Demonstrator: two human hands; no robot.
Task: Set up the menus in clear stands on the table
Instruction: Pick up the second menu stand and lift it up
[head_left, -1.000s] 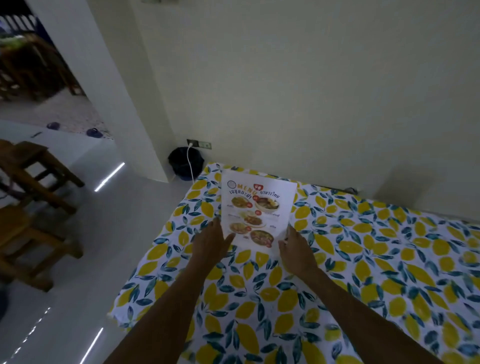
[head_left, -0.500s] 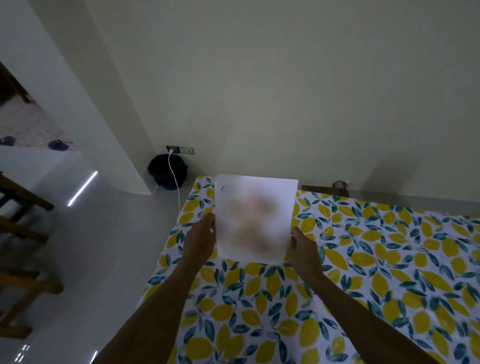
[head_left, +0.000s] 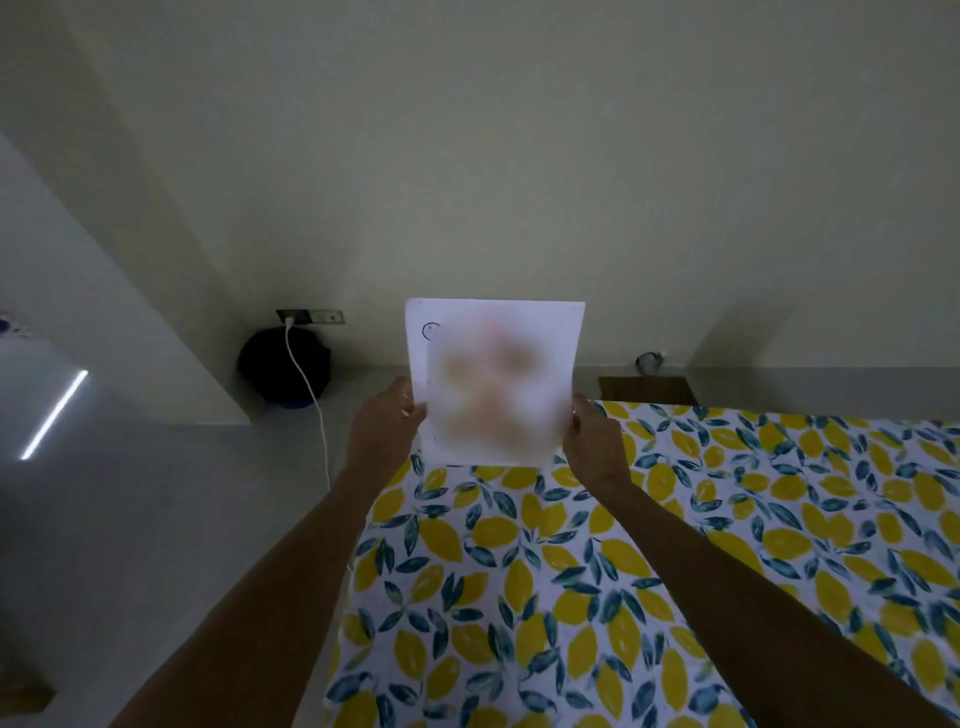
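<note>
While both hands grip it by its lower side edges, the menu (head_left: 496, 382) is held upright in the air above the far left corner of the bench (head_left: 675, 545), whose cloth has a lemon print. The left hand (head_left: 384, 431) pinches the left edge, the right hand (head_left: 597, 441) the right edge. Its print is blurred. Behind, a white cable (head_left: 311, 395) runs from a wall socket (head_left: 310, 316) past a black bin (head_left: 283, 369).

Both arms reach forward. The left hand (head_left: 382, 434) and right hand (head_left: 597, 441) pinch the menu sheet (head_left: 493, 379) at its opposite side edges, holding it upright.
</note>
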